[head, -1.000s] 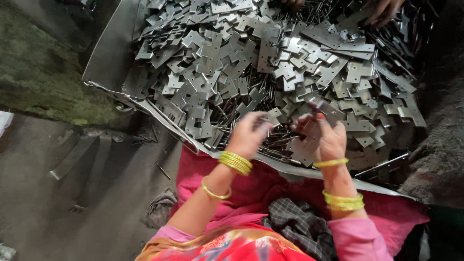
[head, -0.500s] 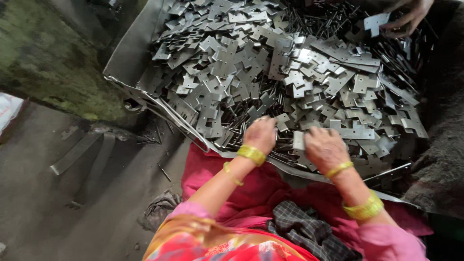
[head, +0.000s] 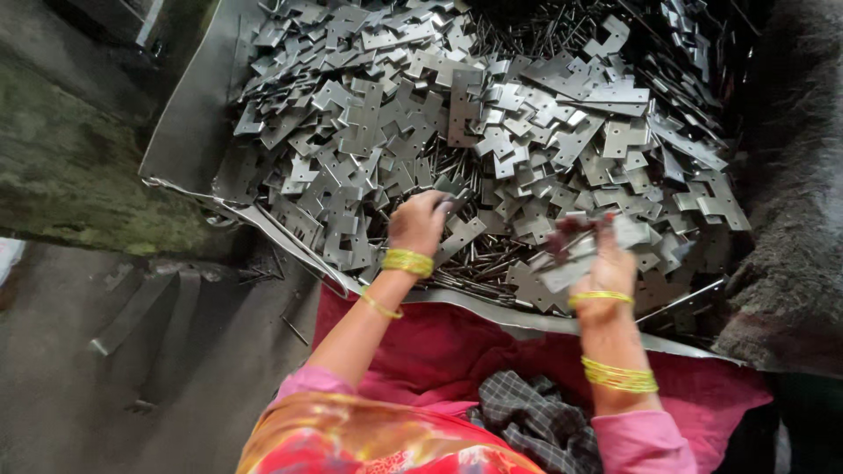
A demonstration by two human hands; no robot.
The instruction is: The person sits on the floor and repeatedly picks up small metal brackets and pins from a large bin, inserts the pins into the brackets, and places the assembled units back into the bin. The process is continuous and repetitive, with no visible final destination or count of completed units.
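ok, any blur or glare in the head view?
Head view: right hand smeared by motion blur; left hand fairly sharp; mild glare on the metal plates; top right corner lost in dark shadow.

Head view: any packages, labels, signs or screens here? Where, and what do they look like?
None in view: no package, label, sign or screen.
Only loose grey metal plates heaped on a bent metal sheet.
Left hand rests on the heap; right hand holds several plates.
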